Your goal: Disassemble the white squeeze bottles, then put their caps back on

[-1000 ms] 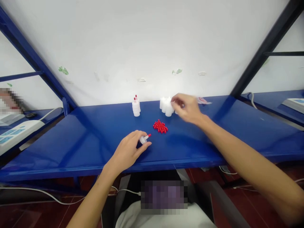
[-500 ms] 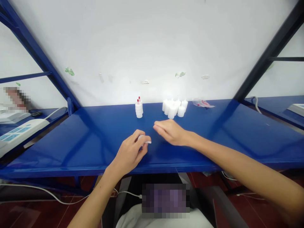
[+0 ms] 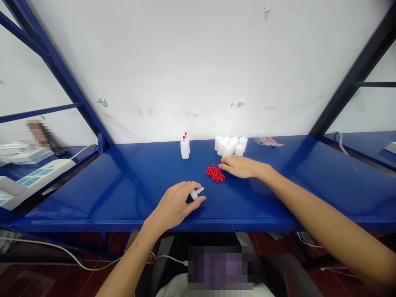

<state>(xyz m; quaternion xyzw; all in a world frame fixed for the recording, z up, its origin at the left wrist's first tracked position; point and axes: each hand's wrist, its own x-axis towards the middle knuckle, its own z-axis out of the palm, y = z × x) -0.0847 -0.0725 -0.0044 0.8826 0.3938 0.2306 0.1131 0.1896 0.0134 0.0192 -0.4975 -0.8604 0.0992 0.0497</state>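
My left hand (image 3: 181,204) is closed around a small white squeeze bottle (image 3: 194,194), its pointed nozzle sticking out to the right between fingers and thumb; most of the body is hidden by the hand. A pile of small red caps (image 3: 215,173) lies on the blue table (image 3: 148,181). At the pile's right edge is my right hand (image 3: 239,166), fingers bent together low over the tabletop; whatever is in the fingertips is too small to make out. Just behind it stands a cluster of white bottles (image 3: 227,147) without red tips. Two white bottles with red caps (image 3: 185,148) stand further left.
A clear plastic bag with red bits (image 3: 268,141) lies at the back right by the white wall (image 3: 185,62). Blue frame posts rise at both sides. A white power strip (image 3: 40,179) is at the far left, with a cable.
My right hand has moved right and back, uncovering the red caps. My left hand has turned the bottle so its nozzle shows. The camera view has shifted slightly.
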